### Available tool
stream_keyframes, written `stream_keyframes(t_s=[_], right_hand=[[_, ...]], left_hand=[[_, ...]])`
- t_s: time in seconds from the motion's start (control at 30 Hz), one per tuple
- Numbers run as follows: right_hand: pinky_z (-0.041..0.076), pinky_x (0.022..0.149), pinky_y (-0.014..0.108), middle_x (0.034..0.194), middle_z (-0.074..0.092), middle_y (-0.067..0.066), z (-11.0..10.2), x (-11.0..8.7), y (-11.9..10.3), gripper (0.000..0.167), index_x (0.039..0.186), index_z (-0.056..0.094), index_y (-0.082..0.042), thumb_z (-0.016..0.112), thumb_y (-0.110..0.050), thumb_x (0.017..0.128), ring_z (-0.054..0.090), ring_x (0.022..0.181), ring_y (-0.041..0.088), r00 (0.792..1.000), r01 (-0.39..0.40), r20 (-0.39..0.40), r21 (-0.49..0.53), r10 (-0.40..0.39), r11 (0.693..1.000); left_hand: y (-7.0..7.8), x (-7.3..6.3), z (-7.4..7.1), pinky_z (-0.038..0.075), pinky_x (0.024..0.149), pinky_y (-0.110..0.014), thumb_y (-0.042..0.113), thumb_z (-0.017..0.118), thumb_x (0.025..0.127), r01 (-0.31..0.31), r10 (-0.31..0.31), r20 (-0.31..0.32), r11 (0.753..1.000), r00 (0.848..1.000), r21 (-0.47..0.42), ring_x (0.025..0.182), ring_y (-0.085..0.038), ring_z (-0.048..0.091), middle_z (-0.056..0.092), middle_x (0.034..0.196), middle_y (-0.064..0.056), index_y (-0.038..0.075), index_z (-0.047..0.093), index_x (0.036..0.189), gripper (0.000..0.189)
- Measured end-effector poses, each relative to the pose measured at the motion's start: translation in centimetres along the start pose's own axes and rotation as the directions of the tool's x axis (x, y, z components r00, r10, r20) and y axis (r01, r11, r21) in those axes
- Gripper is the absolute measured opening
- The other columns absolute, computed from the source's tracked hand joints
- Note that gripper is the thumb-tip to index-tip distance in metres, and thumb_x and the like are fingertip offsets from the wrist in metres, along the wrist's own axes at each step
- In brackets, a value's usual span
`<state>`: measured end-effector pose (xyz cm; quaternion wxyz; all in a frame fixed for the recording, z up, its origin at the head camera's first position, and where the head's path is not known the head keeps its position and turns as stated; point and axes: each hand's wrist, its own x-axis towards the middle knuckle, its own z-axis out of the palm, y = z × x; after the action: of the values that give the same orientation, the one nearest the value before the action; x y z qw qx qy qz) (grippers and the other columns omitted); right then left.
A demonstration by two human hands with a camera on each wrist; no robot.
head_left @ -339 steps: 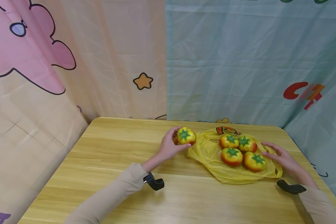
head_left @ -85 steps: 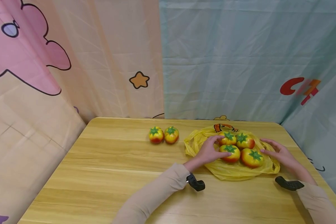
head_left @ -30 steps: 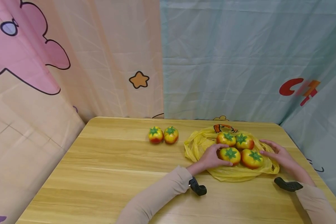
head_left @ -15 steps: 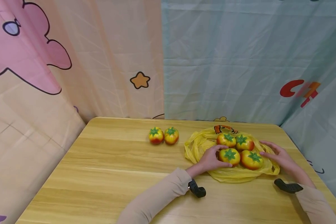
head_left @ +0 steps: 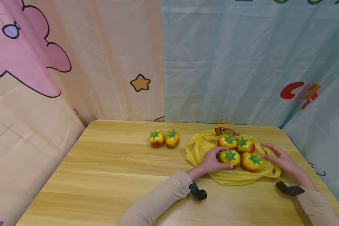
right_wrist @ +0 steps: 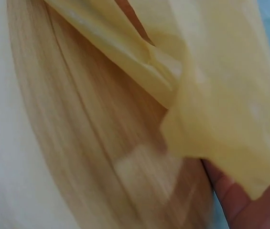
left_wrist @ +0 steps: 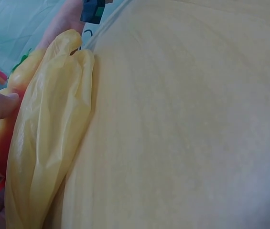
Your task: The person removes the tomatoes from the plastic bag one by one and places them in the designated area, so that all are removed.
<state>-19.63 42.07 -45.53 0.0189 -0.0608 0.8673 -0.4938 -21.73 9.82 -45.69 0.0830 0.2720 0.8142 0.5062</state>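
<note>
A yellow-and-red tomato (head_left: 229, 158) with a green star-shaped top lies on a crumpled yellow plastic bag (head_left: 231, 179). My left hand (head_left: 212, 161) grips this tomato from its left side, thumb in front and fingers behind. Three more tomatoes sit close around it: one behind (head_left: 227, 142), one at the back right (head_left: 245, 145) and one at the right (head_left: 252, 162). At the bag's right edge is my right hand (head_left: 282, 160), thumb and fingers spread apart. In the right wrist view, a flap of the bag (right_wrist: 225, 105) hangs before its palm, hiding most of the fingers.
Two tomatoes, a left one (head_left: 156, 138) and a right one (head_left: 172, 138), stand side by side on the wooden table (head_left: 101, 175), left of the bag. Printed curtains (head_left: 115, 62) hang behind the table and along its sides.
Earlier my left hand held a tomato left of the bag; two now stand there. It has since reached the front-left tomato on the bag and closed around it. My right hand stays by the bag.
</note>
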Motion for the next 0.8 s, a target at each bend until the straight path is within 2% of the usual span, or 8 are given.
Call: stream_keyframes(t_s=[0.07, 0.17, 0.47, 0.57, 0.6, 0.7, 0.77, 0.8], right_hand=[[0.005, 0.106, 0.072, 0.141, 0.035, -0.026, -0.01, -0.03, 0.09, 0.056, 0.149, 0.034, -0.013, 0.056, -0.023, 0.098, 0.015, 0.133, -0.012, 1.0, 0.006, -0.001, 0.005, -0.006, 1.0], [0.005, 0.106, 0.072, 0.141, 0.035, -0.027, -0.01, -0.08, 0.18, 0.055, 0.148, 0.036, -0.016, 0.056, -0.023, 0.098, 0.02, 0.117, -0.022, 1.0, 0.012, -0.008, 0.011, -0.012, 1.0], [0.004, 0.108, 0.07, 0.139, 0.035, -0.029, 0.16, -0.13, -0.03, 0.058, 0.149, 0.032, -0.01, 0.055, -0.024, 0.098, 0.017, 0.122, -0.02, 1.0, 0.004, -0.007, 0.003, -0.004, 1.0], [0.007, 0.118, 0.055, 0.135, 0.034, -0.031, 0.23, -0.26, -0.1, 0.057, 0.149, 0.032, -0.01, 0.054, -0.025, 0.099, 0.017, 0.122, -0.021, 1.0, 0.002, -0.011, -0.016, -0.002, 1.0], [0.007, 0.118, 0.055, 0.134, 0.035, -0.032, 0.24, -0.28, -0.12, 0.057, 0.149, 0.033, -0.01, 0.054, -0.024, 0.099, 0.018, 0.121, -0.021, 1.0, 0.004, -0.012, -0.017, -0.005, 1.0], [0.007, 0.117, 0.056, 0.129, 0.035, -0.035, 0.29, -0.23, -0.14, 0.057, 0.148, 0.033, -0.009, 0.055, -0.024, 0.098, 0.019, 0.117, -0.023, 1.0, 0.011, -0.016, -0.016, -0.011, 1.0], [0.006, 0.114, 0.063, 0.128, 0.036, -0.036, 0.3, -0.16, -0.12, 0.057, 0.148, 0.034, -0.008, 0.055, -0.024, 0.098, 0.019, 0.116, -0.024, 1.0, 0.013, -0.016, -0.01, -0.014, 1.0], [0.003, 0.107, 0.071, 0.128, 0.036, -0.036, 0.3, -0.13, -0.13, 0.057, 0.148, 0.034, -0.008, 0.056, -0.023, 0.098, 0.018, 0.117, -0.023, 1.0, 0.014, -0.014, 0.004, -0.014, 1.0]], left_hand=[[-0.01, 0.0, 0.04, 0.045, 0.079, -0.011, 0.028, 0.082, 0.076, 0.003, -0.003, -0.007, 1.0, 1.0, 0.009, 0.092, 0.002, 0.054, 0.062, 0.122, 0.002, 0.019, 0.057, 0.131, 0.062], [0.08, -0.04, 0.15, 0.046, 0.081, -0.012, 0.028, 0.082, 0.076, 0.009, -0.009, -0.024, 1.0, 1.0, 0.016, 0.095, 0.0, 0.055, 0.061, 0.124, 0.003, 0.019, 0.056, 0.131, 0.062], [0.57, -0.42, 0.15, 0.047, 0.089, -0.017, 0.027, 0.082, 0.076, 0.044, -0.043, -0.079, 0.999, 0.996, 0.008, 0.106, -0.005, 0.057, 0.059, 0.126, 0.002, 0.018, 0.056, 0.13, 0.061], [0.55, -0.57, 0.09, 0.046, 0.092, -0.019, 0.028, 0.083, 0.075, 0.054, -0.052, -0.1, 0.998, 0.994, 0.019, 0.11, -0.007, 0.056, 0.059, 0.127, 0.002, 0.019, 0.057, 0.13, 0.061], [0.56, -0.59, 0.05, 0.046, 0.093, -0.019, 0.029, 0.083, 0.075, 0.053, -0.05, -0.106, 0.998, 0.993, 0.026, 0.111, -0.007, 0.056, 0.059, 0.127, 0.002, 0.019, 0.057, 0.13, 0.061], [0.64, -0.71, -0.12, 0.045, 0.094, -0.019, 0.03, 0.083, 0.075, 0.048, -0.042, -0.113, 0.998, 0.993, 0.045, 0.112, -0.008, 0.056, 0.059, 0.127, 0.002, 0.019, 0.057, 0.13, 0.062], [0.81, -0.78, -0.29, 0.046, 0.093, -0.019, 0.031, 0.082, 0.075, 0.041, -0.035, -0.113, 0.998, 0.993, 0.05, 0.112, -0.008, 0.056, 0.059, 0.127, 0.002, 0.019, 0.057, 0.13, 0.061], [0.9, -0.83, -0.38, 0.046, 0.093, -0.019, 0.031, 0.082, 0.075, 0.039, -0.033, -0.114, 0.998, 0.993, 0.053, 0.112, -0.008, 0.056, 0.059, 0.127, 0.002, 0.019, 0.056, 0.13, 0.061]])
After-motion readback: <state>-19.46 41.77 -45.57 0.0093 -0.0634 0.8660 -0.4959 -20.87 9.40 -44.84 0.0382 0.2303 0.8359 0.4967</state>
